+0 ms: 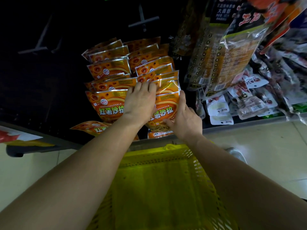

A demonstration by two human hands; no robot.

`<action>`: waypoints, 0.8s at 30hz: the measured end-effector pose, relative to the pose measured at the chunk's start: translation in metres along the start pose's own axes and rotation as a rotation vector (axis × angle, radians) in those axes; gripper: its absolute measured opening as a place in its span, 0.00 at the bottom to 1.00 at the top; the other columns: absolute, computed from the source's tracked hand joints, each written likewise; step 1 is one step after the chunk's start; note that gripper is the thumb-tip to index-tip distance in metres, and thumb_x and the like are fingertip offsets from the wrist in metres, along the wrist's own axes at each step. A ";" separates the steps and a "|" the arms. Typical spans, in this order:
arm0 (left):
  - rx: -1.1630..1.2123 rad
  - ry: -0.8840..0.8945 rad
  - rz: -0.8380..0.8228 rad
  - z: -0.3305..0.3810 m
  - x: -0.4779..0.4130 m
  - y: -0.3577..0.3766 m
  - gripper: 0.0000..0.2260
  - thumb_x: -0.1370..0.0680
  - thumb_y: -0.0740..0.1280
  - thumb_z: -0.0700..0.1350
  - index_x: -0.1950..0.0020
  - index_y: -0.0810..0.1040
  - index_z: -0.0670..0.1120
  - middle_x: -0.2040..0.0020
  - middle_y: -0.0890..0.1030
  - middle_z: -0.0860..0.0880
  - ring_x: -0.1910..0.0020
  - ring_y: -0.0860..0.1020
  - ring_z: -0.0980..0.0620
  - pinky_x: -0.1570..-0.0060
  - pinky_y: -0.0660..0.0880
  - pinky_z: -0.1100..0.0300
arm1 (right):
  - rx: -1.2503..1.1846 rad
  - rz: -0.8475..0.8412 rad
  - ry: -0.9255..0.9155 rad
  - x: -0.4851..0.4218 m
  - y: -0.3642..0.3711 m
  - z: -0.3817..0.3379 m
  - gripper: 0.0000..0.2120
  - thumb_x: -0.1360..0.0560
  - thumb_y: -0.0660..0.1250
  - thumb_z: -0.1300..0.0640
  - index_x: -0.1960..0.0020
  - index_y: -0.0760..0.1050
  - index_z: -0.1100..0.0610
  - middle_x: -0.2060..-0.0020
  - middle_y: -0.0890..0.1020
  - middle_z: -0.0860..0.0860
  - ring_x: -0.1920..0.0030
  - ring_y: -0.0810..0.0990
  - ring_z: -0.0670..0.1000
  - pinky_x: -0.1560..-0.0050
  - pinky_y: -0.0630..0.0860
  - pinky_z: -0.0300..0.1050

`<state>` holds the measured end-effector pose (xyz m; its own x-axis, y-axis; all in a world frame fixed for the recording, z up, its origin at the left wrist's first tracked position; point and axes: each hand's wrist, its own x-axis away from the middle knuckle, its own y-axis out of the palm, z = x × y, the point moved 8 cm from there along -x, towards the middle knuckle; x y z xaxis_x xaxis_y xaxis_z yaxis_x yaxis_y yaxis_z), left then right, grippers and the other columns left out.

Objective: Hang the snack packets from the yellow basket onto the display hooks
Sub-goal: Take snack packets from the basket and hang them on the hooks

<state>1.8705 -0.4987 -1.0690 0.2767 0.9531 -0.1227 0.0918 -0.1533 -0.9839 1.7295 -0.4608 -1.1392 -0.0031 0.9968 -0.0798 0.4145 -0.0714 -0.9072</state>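
The right hand (184,117) pinches the front orange packet (166,105) of the right hanging row, the left hand (141,100) flat-fingered across it; light, slippery film, probably best held by its top seam

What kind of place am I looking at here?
Probably a small shop's snack aisle: identical orange snack packets hang in rows, other packaged snacks hang beside them, and a yellow shopping basket sits below.

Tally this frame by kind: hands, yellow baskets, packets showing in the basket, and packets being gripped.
Hands: 2 (left hand, right hand)
Yellow basket: 1
Packets showing in the basket: 0
Orange packet gripped by the right hand: 1
Total: 4
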 end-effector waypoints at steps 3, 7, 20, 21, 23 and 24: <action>0.035 0.022 -0.025 0.000 -0.007 0.000 0.37 0.34 0.79 0.56 0.32 0.67 0.45 0.28 0.69 0.42 0.26 0.65 0.41 0.28 0.63 0.46 | -0.035 -0.010 0.031 -0.006 -0.001 0.002 0.47 0.31 0.75 0.40 0.27 0.49 0.54 0.44 0.80 0.55 0.46 0.79 0.59 0.59 0.76 0.52; 0.122 -0.017 -0.178 -0.006 -0.016 0.015 0.40 0.34 0.79 0.57 0.31 0.63 0.46 0.27 0.70 0.42 0.26 0.66 0.42 0.24 0.57 0.46 | -0.063 -0.061 0.072 -0.010 0.003 0.004 0.41 0.31 0.75 0.42 0.31 0.53 0.53 0.47 0.81 0.54 0.53 0.83 0.59 0.64 0.77 0.50; -0.030 -0.019 -0.024 -0.013 -0.021 0.004 0.44 0.39 0.81 0.59 0.30 0.64 0.48 0.33 0.70 0.41 0.34 0.71 0.38 0.36 0.69 0.42 | 0.023 -0.065 0.094 -0.023 0.012 -0.014 0.56 0.28 0.75 0.47 0.21 0.34 0.54 0.26 0.62 0.62 0.43 0.80 0.62 0.55 0.78 0.54; -0.040 0.004 -0.016 -0.011 -0.023 0.004 0.43 0.40 0.81 0.58 0.32 0.65 0.47 0.33 0.71 0.42 0.34 0.71 0.39 0.34 0.68 0.42 | 0.008 -0.083 0.104 -0.025 0.014 -0.015 0.55 0.27 0.74 0.48 0.22 0.32 0.54 0.25 0.62 0.62 0.44 0.81 0.62 0.56 0.77 0.53; -0.060 0.035 -0.024 -0.009 -0.026 0.006 0.41 0.40 0.81 0.59 0.35 0.67 0.45 0.35 0.75 0.44 0.35 0.73 0.41 0.32 0.65 0.44 | -0.027 -0.102 0.126 -0.024 0.018 -0.015 0.54 0.26 0.73 0.49 0.22 0.31 0.52 0.30 0.69 0.61 0.49 0.82 0.62 0.59 0.76 0.53; -0.075 0.035 -0.031 -0.010 -0.027 0.007 0.40 0.40 0.81 0.60 0.36 0.67 0.46 0.38 0.78 0.44 0.37 0.75 0.41 0.32 0.65 0.45 | -0.044 -0.107 0.139 -0.022 0.019 -0.014 0.53 0.26 0.72 0.49 0.22 0.32 0.51 0.35 0.74 0.61 0.51 0.83 0.62 0.59 0.77 0.53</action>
<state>1.8733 -0.5283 -1.0716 0.3060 0.9481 -0.0860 0.1723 -0.1440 -0.9745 1.7498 -0.4839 -1.1487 0.0751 0.9942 0.0766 0.4578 0.0339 -0.8884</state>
